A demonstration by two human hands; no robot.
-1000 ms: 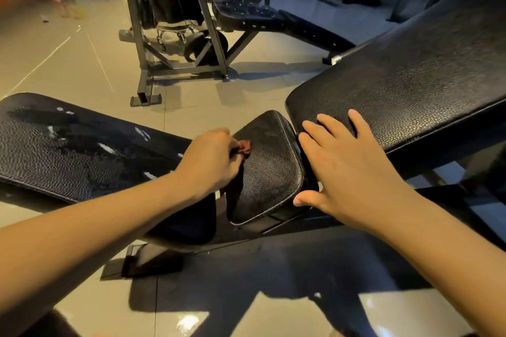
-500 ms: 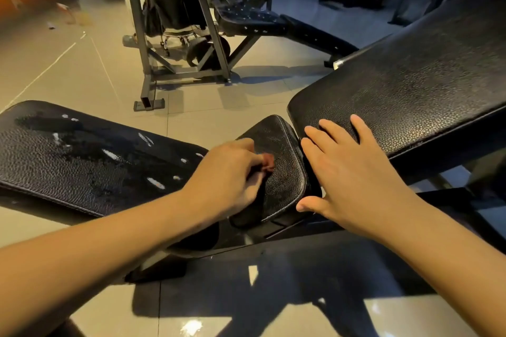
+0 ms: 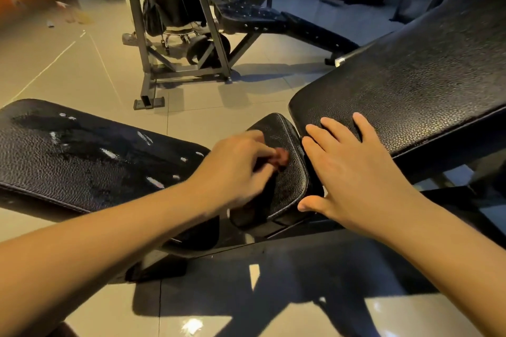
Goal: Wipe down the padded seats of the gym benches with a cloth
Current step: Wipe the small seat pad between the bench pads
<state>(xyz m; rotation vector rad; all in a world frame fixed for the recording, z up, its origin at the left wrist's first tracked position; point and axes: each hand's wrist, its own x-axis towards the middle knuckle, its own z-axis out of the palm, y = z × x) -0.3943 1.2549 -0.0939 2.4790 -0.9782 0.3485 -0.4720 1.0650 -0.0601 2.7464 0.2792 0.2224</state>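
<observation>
Rubbing the small seat pad (image 3: 284,180), we pinch a bunched reddish cloth (image 3: 280,157) in our left hand (image 3: 235,169), fingers curled round it, on the pad's upper face. Our right hand (image 3: 353,172) lies flat and spread just right of that pad, fingertips on the sloped back pad (image 3: 410,90), holding nothing. The cloth looks soft, light and limp, so we judge it presses best wadded under the fingertips.
</observation>
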